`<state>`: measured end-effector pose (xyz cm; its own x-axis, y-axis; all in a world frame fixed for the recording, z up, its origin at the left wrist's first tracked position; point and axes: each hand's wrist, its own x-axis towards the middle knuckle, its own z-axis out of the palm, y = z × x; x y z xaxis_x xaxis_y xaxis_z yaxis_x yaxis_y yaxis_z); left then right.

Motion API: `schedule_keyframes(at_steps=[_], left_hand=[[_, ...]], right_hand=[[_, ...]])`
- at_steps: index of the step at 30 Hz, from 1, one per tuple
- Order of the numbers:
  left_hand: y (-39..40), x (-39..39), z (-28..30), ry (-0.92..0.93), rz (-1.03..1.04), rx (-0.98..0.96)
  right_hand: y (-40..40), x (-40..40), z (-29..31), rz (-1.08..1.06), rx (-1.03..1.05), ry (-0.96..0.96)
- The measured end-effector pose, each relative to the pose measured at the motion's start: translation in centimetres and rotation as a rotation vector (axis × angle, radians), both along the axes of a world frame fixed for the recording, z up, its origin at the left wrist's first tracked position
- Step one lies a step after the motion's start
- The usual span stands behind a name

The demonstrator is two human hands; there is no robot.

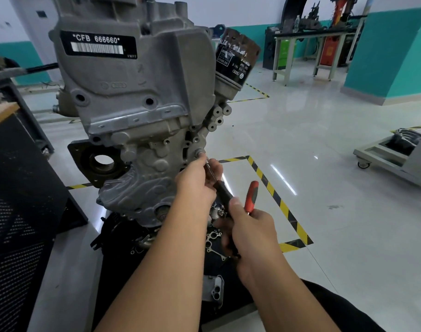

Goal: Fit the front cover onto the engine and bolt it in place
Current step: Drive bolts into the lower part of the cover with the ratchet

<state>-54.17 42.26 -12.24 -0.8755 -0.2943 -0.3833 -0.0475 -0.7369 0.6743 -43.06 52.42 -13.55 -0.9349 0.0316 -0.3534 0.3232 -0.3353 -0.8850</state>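
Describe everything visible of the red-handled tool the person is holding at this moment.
The tool looks like a T-handle driver: a black shaft with a thin metal tip slanting up-left to a bolt on the grey front cover, and a red-and-black crosswise grip, likely rubber-coated. The right hand grips it by the handle; the left hand pinches the shaft near its tip. The bit itself is hidden.

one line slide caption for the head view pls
Both hands steady a red-handled ratchet on a bolt in the grey cast-aluminium front cover.
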Motion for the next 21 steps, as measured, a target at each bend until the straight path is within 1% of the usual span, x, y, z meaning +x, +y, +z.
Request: schedule_keyframes(at_steps=[2, 4, 7, 9, 11, 14, 17, 21], left_hand=[[-0.1, 0.2, 0.1, 0.006, -0.027, 0.054], [0.0, 0.2, 0.1, -0.014, -0.008, 0.026], [0.3, 0.1, -0.1, -0.038, 0.011, -0.082], [0.4, 0.1, -0.3, -0.027, 0.006, -0.103], [0.4, 0.2, -0.4, -0.012, -0.003, -0.096], [0.2, 0.2, -0.1, 0.006, -0.017, -0.041], [0.0, -0.1, 0.2, 0.013, 0.023, 0.008], [0.1, -0.2, 0.3, -0.001, 0.041, -0.042]], right_hand=[[0.0, 0.1, 0.3, 0.059, 0.008, 0.008], [0.1, 0.0, 0.4, 0.073, -0.009, 0.026], [0.1, -0.4, -0.1, -0.011, 0.000, 0.035], [0.2, -0.7, -0.6, -0.100, 0.021, 0.017], [0.4, -0.8, -0.6, -0.129, 0.027, 0.015], [0.7, -0.6, -0.2, -0.042, 0.028, 0.006], [0.8, -0.1, 0.2, 0.052, -0.012, -0.006], [0.7, 0.0, 0.0, 0.004, 0.008, 0.045]])
